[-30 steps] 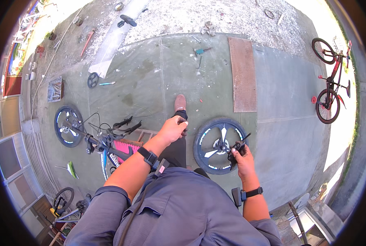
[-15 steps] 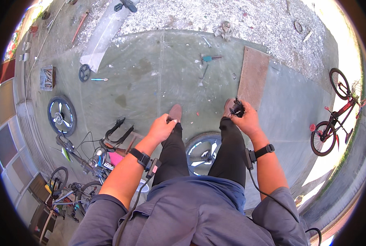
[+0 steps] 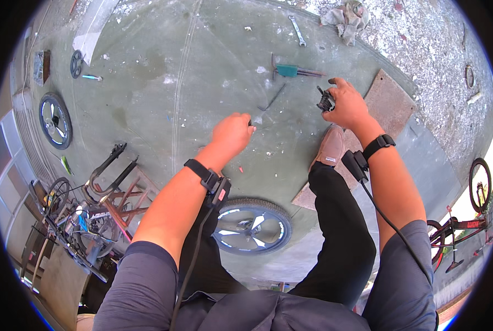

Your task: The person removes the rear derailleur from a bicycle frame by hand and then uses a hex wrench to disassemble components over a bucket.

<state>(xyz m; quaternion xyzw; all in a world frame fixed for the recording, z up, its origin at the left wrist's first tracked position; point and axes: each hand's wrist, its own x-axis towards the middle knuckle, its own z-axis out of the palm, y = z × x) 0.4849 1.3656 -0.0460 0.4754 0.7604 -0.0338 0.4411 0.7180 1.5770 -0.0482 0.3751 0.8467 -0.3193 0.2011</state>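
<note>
My right hand (image 3: 347, 105) is closed around a black, jagged bicycle part (image 3: 325, 100), whose exact kind I cannot make out. It hovers over the ground beyond my right shoe (image 3: 328, 148). My left hand (image 3: 231, 136) is closed in a pinch, with the dark tip of a small object (image 3: 250, 123) showing at the fingers. Between and beyond the hands lie a thin dark rod-like tool (image 3: 274, 98) and a tool with a green middle and dark prongs (image 3: 295, 71). A spanner (image 3: 298, 31) rests farther off.
A bicycle wheel (image 3: 249, 226) lies between my legs, and another wheel (image 3: 55, 120) is at left. A bicycle frame with a fork (image 3: 100, 185) stands at lower left. A brown board (image 3: 391, 102), a rag (image 3: 346, 21) and a parked bicycle (image 3: 457, 226) are to the right.
My view has shifted forward and turned. Both hands have reached farther out, toward the tools on the ground. The right hand still holds the black part.
</note>
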